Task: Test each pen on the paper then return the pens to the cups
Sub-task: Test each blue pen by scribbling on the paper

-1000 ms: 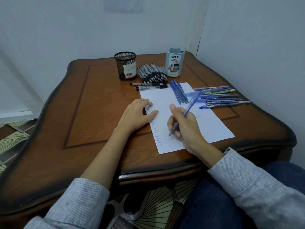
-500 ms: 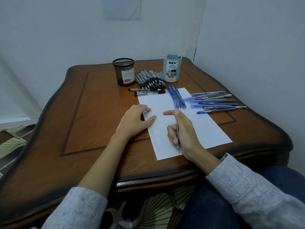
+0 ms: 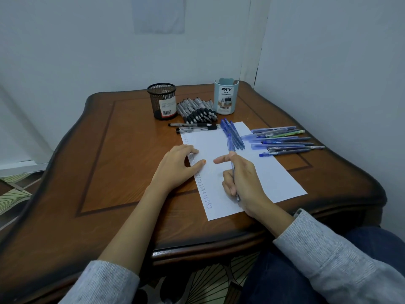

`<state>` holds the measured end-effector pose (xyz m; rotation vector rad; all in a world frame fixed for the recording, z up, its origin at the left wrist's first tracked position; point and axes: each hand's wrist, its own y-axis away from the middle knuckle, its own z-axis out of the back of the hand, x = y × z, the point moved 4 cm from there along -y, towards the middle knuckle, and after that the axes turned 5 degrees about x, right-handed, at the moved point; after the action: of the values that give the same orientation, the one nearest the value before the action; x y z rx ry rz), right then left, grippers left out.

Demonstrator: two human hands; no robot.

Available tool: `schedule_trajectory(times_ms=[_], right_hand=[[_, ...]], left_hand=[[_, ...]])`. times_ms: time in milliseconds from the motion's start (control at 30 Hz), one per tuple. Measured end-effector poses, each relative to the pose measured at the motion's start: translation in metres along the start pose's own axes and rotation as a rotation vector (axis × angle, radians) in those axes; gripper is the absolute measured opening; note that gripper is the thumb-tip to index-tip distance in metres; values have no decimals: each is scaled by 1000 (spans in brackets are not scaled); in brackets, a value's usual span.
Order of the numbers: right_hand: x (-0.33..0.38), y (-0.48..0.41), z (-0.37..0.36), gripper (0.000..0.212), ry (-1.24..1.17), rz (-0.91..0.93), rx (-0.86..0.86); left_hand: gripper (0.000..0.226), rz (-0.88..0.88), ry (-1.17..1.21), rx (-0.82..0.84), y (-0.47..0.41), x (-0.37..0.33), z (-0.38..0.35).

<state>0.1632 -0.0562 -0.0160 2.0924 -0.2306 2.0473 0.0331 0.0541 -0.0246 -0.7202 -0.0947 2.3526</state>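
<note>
A white sheet of paper (image 3: 269,172) lies on the wooden table (image 3: 122,163), with a column of small ink marks down its left edge. My left hand (image 3: 177,167) rests on that left edge, fingers loosely curled, holding nothing. My right hand (image 3: 243,181) grips a blue pen (image 3: 230,148) whose tip points down towards the paper near the front edge. At the back stand a black mesh cup (image 3: 162,100) and a light blue cup (image 3: 225,96). Several black pens (image 3: 197,111) lie between the cups. Several blue pens (image 3: 285,140) lie to the right.
Two black pens (image 3: 197,127) lie crosswise just behind the paper. A few blue pens (image 3: 234,133) rest on the paper's far end. Walls close in behind and to the right of the table. A patterned floor (image 3: 13,194) shows at the left.
My right hand has turned the blue pen from slanting right to nearly upright along the hand and drawn it closer to the table's front edge. The camera tilted up slightly.
</note>
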Motion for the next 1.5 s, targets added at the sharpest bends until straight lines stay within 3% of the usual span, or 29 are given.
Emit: schedule_trajectory(times_ms=[133,267,367,500,1100,1333,1500], right_hand=[[13,-22,18,37,65,-66,11],[34,-53,46,16,378,40,-40],[40,-82,65,14,587,66,-128],[39,-115,77,27,727,11,-208],[47,-145,98,17,746,47,-238],[54,-140,118,19,943,66,-104],[35,-146,114,24,1131,50,82]], left_hand=[[43,-5,1,-1,0,0,0],[41,-20,11,-19,-2,1,1],[41,-41,16,-30,-4,3,1],[41,-37,40,-37,-6,8,0],[42,-15,77,-32,-7,13,-2],[42,6,74,-4,-7,13,-2],[43,3,82,-7,-8,12,-2]])
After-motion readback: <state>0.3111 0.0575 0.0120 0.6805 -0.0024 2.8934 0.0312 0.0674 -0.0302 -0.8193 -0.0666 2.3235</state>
